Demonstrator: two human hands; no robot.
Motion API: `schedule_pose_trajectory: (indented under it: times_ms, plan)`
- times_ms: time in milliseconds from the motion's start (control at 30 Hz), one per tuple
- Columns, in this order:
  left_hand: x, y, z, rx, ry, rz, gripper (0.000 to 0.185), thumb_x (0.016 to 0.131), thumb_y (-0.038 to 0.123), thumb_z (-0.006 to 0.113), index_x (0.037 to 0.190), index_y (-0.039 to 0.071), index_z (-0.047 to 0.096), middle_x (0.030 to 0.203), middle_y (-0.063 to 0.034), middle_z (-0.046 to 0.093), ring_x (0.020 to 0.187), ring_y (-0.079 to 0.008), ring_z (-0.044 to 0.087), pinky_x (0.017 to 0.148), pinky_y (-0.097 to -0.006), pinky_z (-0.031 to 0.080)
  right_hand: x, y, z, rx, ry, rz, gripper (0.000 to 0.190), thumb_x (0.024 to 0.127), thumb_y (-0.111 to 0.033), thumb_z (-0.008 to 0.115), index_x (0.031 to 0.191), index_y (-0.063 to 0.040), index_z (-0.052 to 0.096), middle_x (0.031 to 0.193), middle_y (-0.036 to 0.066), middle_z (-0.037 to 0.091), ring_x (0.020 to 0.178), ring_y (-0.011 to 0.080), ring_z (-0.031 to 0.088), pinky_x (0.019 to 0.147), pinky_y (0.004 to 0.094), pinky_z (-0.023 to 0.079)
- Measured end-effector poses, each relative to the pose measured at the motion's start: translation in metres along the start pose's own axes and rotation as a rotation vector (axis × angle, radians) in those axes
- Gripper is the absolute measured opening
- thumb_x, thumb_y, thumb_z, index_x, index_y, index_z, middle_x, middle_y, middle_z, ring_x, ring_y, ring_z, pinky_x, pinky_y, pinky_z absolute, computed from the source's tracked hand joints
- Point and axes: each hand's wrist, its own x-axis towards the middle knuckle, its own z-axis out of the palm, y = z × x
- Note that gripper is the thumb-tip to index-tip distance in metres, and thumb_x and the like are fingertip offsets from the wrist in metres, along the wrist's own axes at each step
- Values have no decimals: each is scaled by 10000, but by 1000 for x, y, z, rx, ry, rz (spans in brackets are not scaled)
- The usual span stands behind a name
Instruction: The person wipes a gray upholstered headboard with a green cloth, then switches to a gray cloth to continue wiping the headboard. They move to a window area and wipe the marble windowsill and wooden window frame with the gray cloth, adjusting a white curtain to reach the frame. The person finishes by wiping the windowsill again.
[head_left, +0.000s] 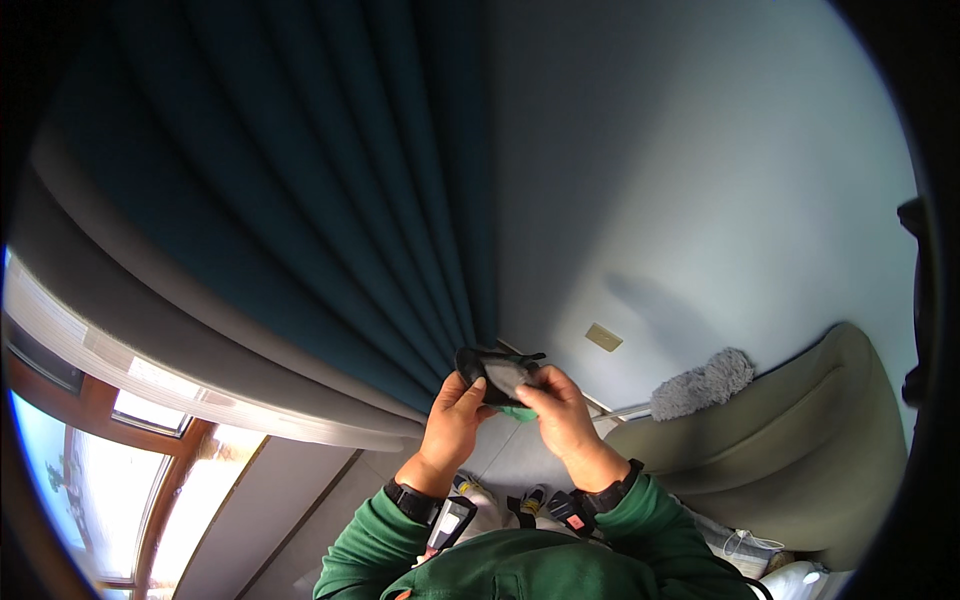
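Both hands hold a small dark fabric item (501, 375) with a grey fuzzy inner face, in front of my body. My left hand (456, 416) pinches its left edge, thumb on top. My right hand (561, 412) grips its right side, the thumb on the grey face. A thin black strap or edge sticks out at the upper right of the item. A bit of green material (519, 413) shows beneath it; what it belongs to cannot be told. Black straps with small devices are around both wrists.
Long teal and grey curtains (300, 187) hang at the left, beside a wood-framed window (127, 442). On the right are a wall plate (604, 337), a fluffy grey duster (703, 384) and an olive upholstered seat or beanbag (780, 442). My shoes stand on floor tiles.
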Motion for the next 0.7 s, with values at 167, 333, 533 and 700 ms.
schedule_pose_trajectory:
  times_ms: [167,333,533,700]
  plan:
    - [-11,6,-8,-320,-94,62,381,963,118,457,1341,88,486,1340,-69,558,1239,-241,516,1057,-450,385,7,0,2,602,-7,-27,249,845,-70,557,1092,-38,559,1152,107,632,1138,261,570,1033,423,415]
    - [-19,4,-15,-420,-102,68,463,905,129,508,1363,72,473,1361,-87,543,1256,-255,504,1075,-456,374,12,4,4,662,-50,-40,417,845,-65,512,1258,-13,496,1260,122,589,1213,280,530,1082,442,380]
    - [-23,14,-28,-560,-152,111,497,830,110,538,1322,49,509,1353,-124,548,1259,-287,502,1092,-451,355,11,10,3,489,-107,-29,454,852,-105,538,1291,-12,462,1342,133,519,1278,279,467,1089,429,366]
    - [-27,37,-39,-498,-207,149,495,793,112,524,1277,8,532,1308,-151,579,1248,-305,514,1111,-424,336,13,13,-6,213,-258,256,607,857,-304,714,1323,-15,453,1231,122,572,1115,219,576,980,392,476]
